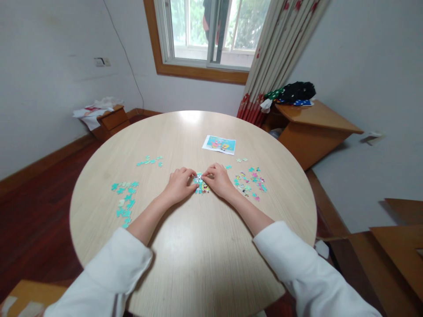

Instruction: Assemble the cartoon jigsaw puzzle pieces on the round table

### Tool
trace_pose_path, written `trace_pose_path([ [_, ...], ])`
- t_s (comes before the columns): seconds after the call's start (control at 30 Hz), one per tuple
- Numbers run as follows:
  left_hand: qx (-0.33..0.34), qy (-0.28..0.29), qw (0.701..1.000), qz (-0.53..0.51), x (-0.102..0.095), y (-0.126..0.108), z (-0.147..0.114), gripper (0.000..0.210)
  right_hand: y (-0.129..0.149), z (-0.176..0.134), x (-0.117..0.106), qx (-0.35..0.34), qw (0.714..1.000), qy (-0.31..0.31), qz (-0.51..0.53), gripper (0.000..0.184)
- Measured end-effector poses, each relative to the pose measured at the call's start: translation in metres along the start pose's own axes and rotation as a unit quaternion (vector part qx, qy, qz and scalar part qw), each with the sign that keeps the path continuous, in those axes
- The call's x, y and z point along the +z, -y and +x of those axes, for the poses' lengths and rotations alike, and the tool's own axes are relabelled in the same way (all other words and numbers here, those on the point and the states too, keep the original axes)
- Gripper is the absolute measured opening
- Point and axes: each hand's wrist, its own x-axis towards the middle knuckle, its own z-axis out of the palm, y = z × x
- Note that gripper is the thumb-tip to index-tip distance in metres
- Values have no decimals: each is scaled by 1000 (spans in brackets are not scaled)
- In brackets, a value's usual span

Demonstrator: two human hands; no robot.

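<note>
Puzzle patch (pixel 204 188), small and joined, is lying in the middle of the frame, between the left hand (pixel 181 185) and the right hand (pixel 218 179). The left hand is curling at its left edge, thumb and finger apart, probably stopping it from sliding. The right hand is holding its thumb and finger close together over the upper right part; I cannot tell if a tiny piece is between them. Loose pieces (pixel 125 213) are lying in groups at the left and right of the frame, maybe so they are easy to see. One picture sheet (pixel 220 144) is lying face up above the hands, likely for looking at.

The round, pale surface (pixel 198 255) is carrying all of these. At the top, a window (pixel 188 31) is letting in light, and a flowery curtain (pixel 274 53) is hanging beside it. Clothes (pixel 297 92) are resting on a brown cabinet (pixel 325 119), upper right.
</note>
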Motion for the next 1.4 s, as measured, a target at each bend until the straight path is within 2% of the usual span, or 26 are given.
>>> trace_pose_path([
  [0.57, 13, -4, 1000, -9, 3, 3, 0, 22, -1, 0, 4, 5, 1000, 6, -22, 4],
  [1.0, 15, -7, 1000, -3, 5, 4, 0, 24, 3, -2, 0, -15, 998, 10, -54, 4],
  [1.2, 20, -11, 1000, -2, 7, 6, 1, 25, 6, -1, -6, -51, 997, -9, -48, 24],
  [1.4, 20, -13, 1000, -5, 6, 6, 1, 23, 4, -1, -6, -44, 995, 48, -74, 28],
])
